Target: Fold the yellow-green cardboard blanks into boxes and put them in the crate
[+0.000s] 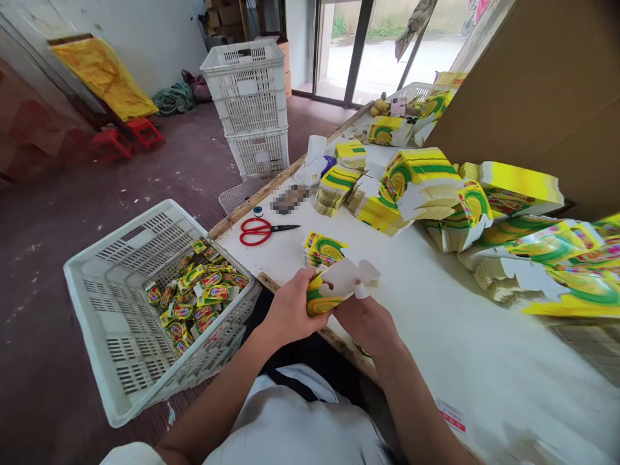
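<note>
My left hand (pixel 290 307) grips a yellow and green printed carton (pixel 325 298) by its left side, above the table's front edge. The carton's white flaps stick out to the upper right. Closed on the lower right of the same carton is my right hand (pixel 369 323), beside a raised flap. Just behind the carton, another yellow-green carton piece (pixel 325 248) lies on the white table (pixel 416 278). Red-handled scissors (pixel 264 230) rest to the left with their blades pointing right.
A white plastic crate (pixel 140 381) at the left holds many small filled cartons (pixel 203 294). Bundles of flat yellow cartons (pixel 421 177) are piled across the table's back and right. Stacked white crates (pixel 252 110) stand beyond the table, near a cardboard sheet (pixel 527 97) at right.
</note>
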`<state>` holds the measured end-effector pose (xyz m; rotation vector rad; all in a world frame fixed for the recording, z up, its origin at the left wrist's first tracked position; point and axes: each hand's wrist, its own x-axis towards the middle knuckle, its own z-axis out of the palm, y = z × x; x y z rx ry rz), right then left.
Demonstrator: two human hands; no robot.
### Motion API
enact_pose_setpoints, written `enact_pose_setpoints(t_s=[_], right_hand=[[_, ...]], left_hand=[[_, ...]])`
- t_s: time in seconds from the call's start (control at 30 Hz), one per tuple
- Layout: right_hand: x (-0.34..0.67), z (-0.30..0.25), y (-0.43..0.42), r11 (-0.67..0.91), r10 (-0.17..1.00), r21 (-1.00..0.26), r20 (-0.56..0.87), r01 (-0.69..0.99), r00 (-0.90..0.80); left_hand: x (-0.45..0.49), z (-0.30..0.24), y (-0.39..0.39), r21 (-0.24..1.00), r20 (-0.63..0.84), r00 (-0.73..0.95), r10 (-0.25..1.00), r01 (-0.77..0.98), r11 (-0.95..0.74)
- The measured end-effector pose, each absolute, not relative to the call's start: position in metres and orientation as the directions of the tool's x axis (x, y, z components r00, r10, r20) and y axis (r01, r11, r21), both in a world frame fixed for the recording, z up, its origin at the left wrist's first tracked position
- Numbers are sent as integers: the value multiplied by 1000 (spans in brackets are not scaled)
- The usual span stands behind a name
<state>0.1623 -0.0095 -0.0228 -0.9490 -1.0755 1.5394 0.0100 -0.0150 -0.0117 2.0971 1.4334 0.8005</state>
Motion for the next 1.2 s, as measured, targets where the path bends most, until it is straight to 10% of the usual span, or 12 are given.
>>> enact_pose_setpoints(t_s=[0.17,0.5,1.2], right_hand=[[164,-21,-11,-388,882,-807,-185,-444,-434],[155,-21,-9,-464,872,-749,-292,-473,-392],[154,-24,-15,-220,973,-887,-172,-406,-152]], left_hand=[[11,-15,-17,677,225,339,914,620,-397],[11,-20,-20,672,232,324,917,629,-392],[9,-19,-21,687,317,335,887,564,-458]])
